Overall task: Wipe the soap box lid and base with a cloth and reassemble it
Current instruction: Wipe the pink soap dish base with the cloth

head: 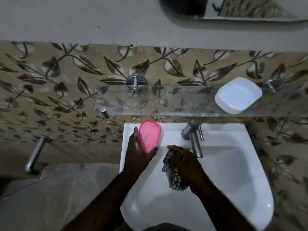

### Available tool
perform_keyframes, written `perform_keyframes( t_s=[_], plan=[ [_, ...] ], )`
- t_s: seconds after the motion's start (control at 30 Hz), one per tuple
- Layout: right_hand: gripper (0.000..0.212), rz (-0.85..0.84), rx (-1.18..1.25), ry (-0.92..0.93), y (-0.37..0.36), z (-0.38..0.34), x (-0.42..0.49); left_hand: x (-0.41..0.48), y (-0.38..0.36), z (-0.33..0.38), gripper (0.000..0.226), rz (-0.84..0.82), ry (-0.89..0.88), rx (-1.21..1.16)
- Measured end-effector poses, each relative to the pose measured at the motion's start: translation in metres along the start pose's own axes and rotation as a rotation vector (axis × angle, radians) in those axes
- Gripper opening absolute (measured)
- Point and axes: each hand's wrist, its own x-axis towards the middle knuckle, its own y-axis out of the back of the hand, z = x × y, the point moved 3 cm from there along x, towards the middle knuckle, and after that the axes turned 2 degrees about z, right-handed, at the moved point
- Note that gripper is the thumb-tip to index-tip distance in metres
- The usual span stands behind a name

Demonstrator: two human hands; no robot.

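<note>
While my left hand [138, 154] grips the pink soap box part [149, 137] at the sink's [233, 164] back-left rim, my right hand [186, 164] clutches the checked cloth [171, 177] over the basin, near the tap [194, 140]. The white part [238, 95] sits on the glass shelf [150, 100] above the sink. I fear wet plastic may slip; the basin leaves room.

The right hand [185, 165] covers most of the checked cloth [173, 177], and the left hand [140, 152] hides the near end of the pink soap box part [150, 137] (its printed marks are too blurred to read). The sink [233, 172] loses its front rim to the bottom edge; the glass shelf [150, 100] runs off the right edge.
</note>
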Motion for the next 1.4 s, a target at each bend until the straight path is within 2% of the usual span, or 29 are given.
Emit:
perform_keyframes(
  t_s=[0.1, 0.23, 0.37, 0.43, 0.5, 0.53, 0.6, 0.77, 0.83, 1.0, 1.07, 1.17, 1.27, 1.4],
  plan=[
    [0.01, -0.027, -0.046, 0.055, -0.003, -0.012, 0.001, -0.021, 0.011, 0.021, 0.116, 0.03, -0.084, -0.083],
    [0.028, -0.104, -0.045, 0.087, -0.007, -0.027, -0.007, -0.036, 0.017, 0.035, 0.115, -0.069, -0.029, -0.3],
    [0.029, -0.115, -0.033, 0.085, -0.006, -0.034, -0.012, -0.035, 0.029, 0.033, 0.111, -0.139, -0.03, -0.37],
    [0.029, -0.128, -0.003, 0.076, -0.002, -0.038, -0.014, -0.026, 0.041, 0.031, 0.092, -0.136, 0.05, -0.511],
    [0.031, -0.135, 0.01, 0.077, 0.0, -0.042, -0.017, -0.009, 0.042, 0.022, 0.066, -0.168, 0.272, -0.821],
    [0.031, -0.139, 0.015, 0.075, 0.0, -0.042, -0.018, 0.0, 0.038, 0.016, 0.062, -0.246, 0.387, -0.977],
    [0.033, -0.168, 0.046, 0.054, -0.002, -0.042, -0.019, 0.009, 0.03, 0.013, 0.071, -0.445, 0.542, -1.197],
    [0.037, -0.303, 0.151, -0.021, -0.007, -0.045, -0.024, -0.003, 0.004, 0.021, 0.086, -0.796, 0.633, -1.459],
    [0.035, -0.323, 0.171, -0.035, -0.008, -0.044, -0.025, -0.006, -0.003, 0.024, 0.081, -0.841, 0.616, -1.557],
    [0.039, -0.292, 0.017, -0.037, -0.003, -0.038, -0.015, 0.001, -0.005, 0.021, 0.076, -0.838, 0.6, -1.663],
    [0.027, -0.198, -0.076, -0.044, 0.006, -0.037, -0.009, 0.008, -0.006, 0.015, 0.077, -0.793, 0.598, -1.659],
    [0.044, -0.008, -0.167, -0.086, 0.025, -0.039, -0.009, 0.017, -0.004, 0.014, 0.082, -0.741, 0.572, -1.676],
    [0.024, 0.067, -0.143, -0.034, 0.035, -0.05, -0.016, 0.019, -0.002, 0.016, 0.078, -0.734, 0.587, -1.715],
    [0.009, -0.046, 0.045, 0.026, 0.019, -0.069, -0.028, 0.011, -0.002, 0.022, 0.081, -0.714, 0.649, -1.598]
  ],
)
